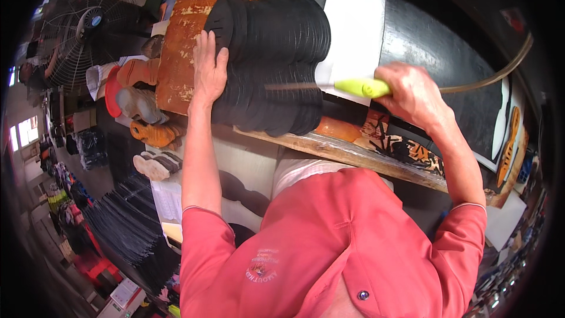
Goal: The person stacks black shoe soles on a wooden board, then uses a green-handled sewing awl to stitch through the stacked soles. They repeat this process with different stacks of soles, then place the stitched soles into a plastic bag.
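Several black, sole-shaped sheets (276,29) are packed in a long ribbed stack on the worktable. Against the left end of the stack rests my left hand (210,68), fingers stretched out and holding nothing. My right hand (409,91) is wrapped round the yellow-green handle of a hose-fed tool (359,87). From the handle a thin, motion-blurred brownish tip reaches left over the side of the stack. Whether the tip touches the sheets I cannot tell. A brownish hose (500,82) runs from behind my right hand toward the upper right.
A worn brown board (179,59) lies under the stack, beside a white sheet (356,17) and a black surface (438,65). Black offcuts (406,150) lie near the wooden table edge (329,147). Orange and grey sole-shaped pieces (141,103) and a fan (88,20) stand left.
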`<control>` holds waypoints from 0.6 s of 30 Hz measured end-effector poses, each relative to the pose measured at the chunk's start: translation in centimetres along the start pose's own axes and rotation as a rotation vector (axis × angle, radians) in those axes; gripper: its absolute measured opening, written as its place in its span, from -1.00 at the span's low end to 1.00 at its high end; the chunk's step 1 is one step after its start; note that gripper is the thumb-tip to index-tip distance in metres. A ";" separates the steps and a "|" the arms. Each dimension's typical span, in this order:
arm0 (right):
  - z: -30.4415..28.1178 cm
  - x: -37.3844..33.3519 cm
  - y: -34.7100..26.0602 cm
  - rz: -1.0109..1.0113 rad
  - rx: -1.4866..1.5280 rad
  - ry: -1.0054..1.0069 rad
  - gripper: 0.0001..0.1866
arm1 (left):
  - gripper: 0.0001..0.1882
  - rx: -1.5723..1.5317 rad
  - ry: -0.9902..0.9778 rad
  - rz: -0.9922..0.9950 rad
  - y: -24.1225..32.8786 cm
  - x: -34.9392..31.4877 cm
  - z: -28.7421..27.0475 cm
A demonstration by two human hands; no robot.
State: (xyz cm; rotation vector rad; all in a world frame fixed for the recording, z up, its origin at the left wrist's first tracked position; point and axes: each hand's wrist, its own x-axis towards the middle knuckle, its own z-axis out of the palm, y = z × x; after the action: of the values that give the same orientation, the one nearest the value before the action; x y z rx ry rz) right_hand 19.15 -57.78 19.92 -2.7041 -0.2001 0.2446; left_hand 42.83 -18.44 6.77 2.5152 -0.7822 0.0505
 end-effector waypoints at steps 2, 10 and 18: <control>-0.1 0.4 0.2 0.061 -0.013 0.251 -0.76 | -0.29 -0.135 0.078 -0.028 -0.3 0.2 0.2; 1.1 1.7 0.3 0.140 -0.060 0.299 -0.77 | -0.29 -0.179 0.049 -0.051 -0.1 0.2 -0.8; 0.7 0.2 0.5 0.212 0.015 0.319 -0.76 | -0.19 -0.024 0.053 0.066 0.8 -0.1 -0.4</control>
State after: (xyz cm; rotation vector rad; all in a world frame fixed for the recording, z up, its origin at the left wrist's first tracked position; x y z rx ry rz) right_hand 19.24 -57.90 19.11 -2.7020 0.1810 -0.1260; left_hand 42.40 -18.75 7.49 2.4550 -0.8396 0.1299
